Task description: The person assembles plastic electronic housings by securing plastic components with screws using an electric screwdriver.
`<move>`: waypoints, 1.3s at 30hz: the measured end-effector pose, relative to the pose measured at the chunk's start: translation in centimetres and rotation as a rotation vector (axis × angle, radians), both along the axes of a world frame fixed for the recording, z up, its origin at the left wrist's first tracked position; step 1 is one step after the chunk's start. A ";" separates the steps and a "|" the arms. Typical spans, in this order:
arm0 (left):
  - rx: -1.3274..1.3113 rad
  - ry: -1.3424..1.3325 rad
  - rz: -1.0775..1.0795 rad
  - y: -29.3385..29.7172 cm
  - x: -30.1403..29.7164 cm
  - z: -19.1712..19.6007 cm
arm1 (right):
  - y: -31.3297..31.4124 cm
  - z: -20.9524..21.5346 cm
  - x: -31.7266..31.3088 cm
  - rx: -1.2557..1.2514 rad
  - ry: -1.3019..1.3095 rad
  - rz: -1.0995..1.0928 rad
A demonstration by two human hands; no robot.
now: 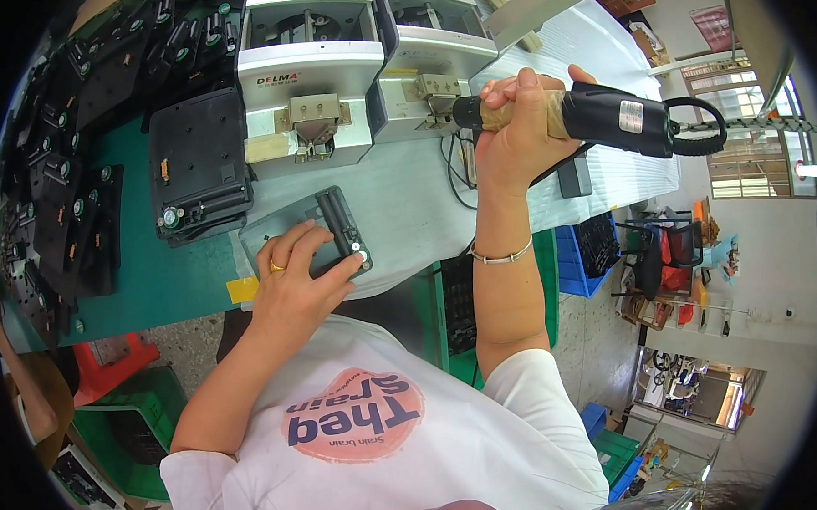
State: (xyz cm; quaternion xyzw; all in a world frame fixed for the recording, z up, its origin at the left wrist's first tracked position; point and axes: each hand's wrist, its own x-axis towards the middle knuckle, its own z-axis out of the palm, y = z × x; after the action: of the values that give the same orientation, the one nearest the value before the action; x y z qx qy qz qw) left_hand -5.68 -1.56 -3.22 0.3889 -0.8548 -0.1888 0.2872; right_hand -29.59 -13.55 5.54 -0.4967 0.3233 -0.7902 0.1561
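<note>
My right hand is closed around a black electric screwdriver with tan tape wrapped about its grip. It is raised and tilted nearly level, its narrow end pointing left. A coiled black cord loops from its other end. On the table in front of my body lies a dark flat panel with a raised black cylinder-like bar along its right side. My left hand lies bent over this panel and holds it, thumb by a small pale round piece at its near right corner. The left palm hides part of the panel.
Two silver screw feeder machines stand behind the panel. A stack of black panels lies left of them, with many similar parts farther left. A blue crate and green crates sit lower down. Another person's arm shows at far left.
</note>
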 end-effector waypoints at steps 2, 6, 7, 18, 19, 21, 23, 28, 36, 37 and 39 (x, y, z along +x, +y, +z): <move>0.008 0.000 -0.004 0.0 0.0 0.0 | -0.3 -0.1 -0.4 0.009 0.018 0.043; 0.003 -0.008 -0.009 0.0 0.1 -0.1 | -0.7 0.8 -1.0 0.118 0.187 0.219; 0.004 -0.008 -0.014 0.0 0.1 -0.1 | -1.2 0.9 -1.1 0.091 0.139 0.370; 0.003 -0.042 0.037 1.4 1.7 1.7 | -2.5 1.9 -1.0 0.159 0.057 0.165; -0.022 -0.015 0.054 1.5 2.0 1.7 | -2.5 1.7 -1.5 0.161 0.044 0.189; -0.026 -0.008 0.068 1.8 2.5 1.6 | -2.1 1.6 -1.6 0.169 0.051 0.202; -0.025 -0.004 0.087 1.9 3.1 1.4 | -1.6 1.6 -1.5 0.182 0.054 0.218; -0.058 0.065 0.120 1.8 4.0 0.4 | 2.1 2.0 0.5 0.189 -0.096 0.380; -0.049 0.078 0.061 1.5 3.6 -0.6 | 8.7 -1.4 5.6 0.294 -0.029 0.756; -0.041 0.075 0.064 1.5 3.6 -0.6 | 9.2 -1.6 6.2 0.310 -0.015 0.761; -0.063 0.065 0.074 1.5 3.6 -0.7 | 9.7 -2.2 6.9 0.333 0.009 0.758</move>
State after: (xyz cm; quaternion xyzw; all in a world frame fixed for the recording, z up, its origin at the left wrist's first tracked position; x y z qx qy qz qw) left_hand -2.12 -0.07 -3.89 0.4048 -0.8355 -0.1633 0.3337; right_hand -22.65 -3.84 3.37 -0.5518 0.2417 -0.6115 0.5130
